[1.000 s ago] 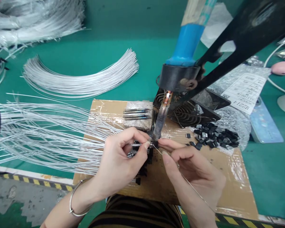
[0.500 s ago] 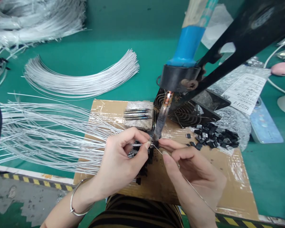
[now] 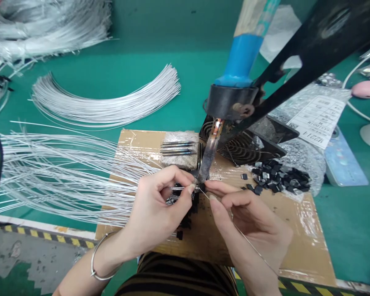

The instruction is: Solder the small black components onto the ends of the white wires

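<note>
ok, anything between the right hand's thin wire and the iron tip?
Nothing visible. The thin wire runs bare from the right hand toward the iron tip; the left hand pinches close by, not across it.

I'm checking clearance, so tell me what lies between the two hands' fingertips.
In the head view, the soldering iron's lower end and a thin wire show between the left hand and right hand.

I count 1 soldering iron, 1 solder wire, my 2 hands, 1 bracelet, 1 printed label; white wires, black connectors too many to count.
</note>
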`<state>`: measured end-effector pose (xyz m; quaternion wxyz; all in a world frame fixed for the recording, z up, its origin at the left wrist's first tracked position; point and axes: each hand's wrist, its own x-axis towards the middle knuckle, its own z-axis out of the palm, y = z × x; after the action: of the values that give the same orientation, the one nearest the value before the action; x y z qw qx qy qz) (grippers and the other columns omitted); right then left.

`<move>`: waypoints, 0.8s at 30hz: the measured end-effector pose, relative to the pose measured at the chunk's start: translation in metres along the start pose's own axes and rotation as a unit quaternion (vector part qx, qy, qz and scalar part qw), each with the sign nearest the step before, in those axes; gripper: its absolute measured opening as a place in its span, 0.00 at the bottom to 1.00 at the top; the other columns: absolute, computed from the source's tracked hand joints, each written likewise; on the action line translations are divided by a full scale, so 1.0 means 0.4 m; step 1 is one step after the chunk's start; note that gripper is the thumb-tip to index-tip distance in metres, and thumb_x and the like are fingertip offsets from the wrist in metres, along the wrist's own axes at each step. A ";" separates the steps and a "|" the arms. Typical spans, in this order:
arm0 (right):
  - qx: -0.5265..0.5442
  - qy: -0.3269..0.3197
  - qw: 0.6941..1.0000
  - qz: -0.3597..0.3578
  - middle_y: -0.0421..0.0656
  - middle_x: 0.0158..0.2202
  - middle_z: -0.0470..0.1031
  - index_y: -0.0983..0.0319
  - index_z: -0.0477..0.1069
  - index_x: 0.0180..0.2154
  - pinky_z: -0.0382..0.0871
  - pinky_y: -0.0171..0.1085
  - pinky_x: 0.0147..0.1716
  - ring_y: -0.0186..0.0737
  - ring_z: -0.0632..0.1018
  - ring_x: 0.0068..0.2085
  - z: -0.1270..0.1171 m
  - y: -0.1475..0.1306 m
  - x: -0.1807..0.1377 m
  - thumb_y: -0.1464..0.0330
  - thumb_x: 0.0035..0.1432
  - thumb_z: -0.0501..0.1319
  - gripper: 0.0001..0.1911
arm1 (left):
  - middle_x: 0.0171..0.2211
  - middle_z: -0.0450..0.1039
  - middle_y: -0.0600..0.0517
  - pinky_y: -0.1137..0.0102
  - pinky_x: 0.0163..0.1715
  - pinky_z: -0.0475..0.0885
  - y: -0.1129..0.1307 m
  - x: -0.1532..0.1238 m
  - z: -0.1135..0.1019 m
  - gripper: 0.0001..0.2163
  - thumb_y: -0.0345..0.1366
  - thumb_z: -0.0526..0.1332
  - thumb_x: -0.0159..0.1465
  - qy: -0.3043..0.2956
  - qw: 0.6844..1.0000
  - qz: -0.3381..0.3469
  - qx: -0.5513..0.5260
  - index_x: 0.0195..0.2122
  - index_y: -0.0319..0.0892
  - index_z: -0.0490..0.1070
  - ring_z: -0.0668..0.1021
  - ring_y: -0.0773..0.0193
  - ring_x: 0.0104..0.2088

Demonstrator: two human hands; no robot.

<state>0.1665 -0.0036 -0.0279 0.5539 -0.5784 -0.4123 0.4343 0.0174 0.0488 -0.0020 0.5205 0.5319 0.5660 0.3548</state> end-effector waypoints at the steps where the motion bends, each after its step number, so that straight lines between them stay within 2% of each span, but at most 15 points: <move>1: 0.002 0.000 1.000 -0.002 0.41 0.49 0.88 0.57 0.76 0.32 0.79 0.28 0.51 0.35 0.88 0.46 0.000 0.000 0.000 0.76 0.64 0.70 0.10 | 0.34 0.85 0.49 0.73 0.22 0.66 0.001 -0.001 -0.001 0.05 0.30 0.64 0.63 0.001 1.000 0.001 0.000 0.29 0.42 0.76 0.81 0.64 0.29; 12: 0.000 0.012 1.000 -0.005 0.41 0.48 0.88 0.57 0.77 0.31 0.79 0.30 0.52 0.36 0.88 0.47 0.006 0.001 0.000 0.76 0.64 0.70 0.10 | 0.34 0.85 0.48 0.73 0.23 0.67 -0.007 0.002 -0.005 0.06 0.30 0.64 0.64 -0.004 1.000 0.003 -0.002 0.29 0.42 0.75 0.81 0.64 0.29; 24: -0.014 0.012 1.000 -0.016 0.38 0.48 0.88 0.57 0.77 0.31 0.78 0.28 0.52 0.33 0.88 0.46 0.005 0.003 -0.001 0.74 0.65 0.70 0.10 | 0.32 0.82 0.50 0.72 0.22 0.63 -0.004 0.004 -0.003 0.06 0.30 0.65 0.63 -0.005 1.000 0.007 -0.001 0.29 0.41 0.76 0.78 0.66 0.26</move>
<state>0.1646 -0.0036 -0.0291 0.5573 -0.5849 -0.4209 0.4125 0.0161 0.0501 -0.0035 0.5210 0.5370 0.5595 0.3565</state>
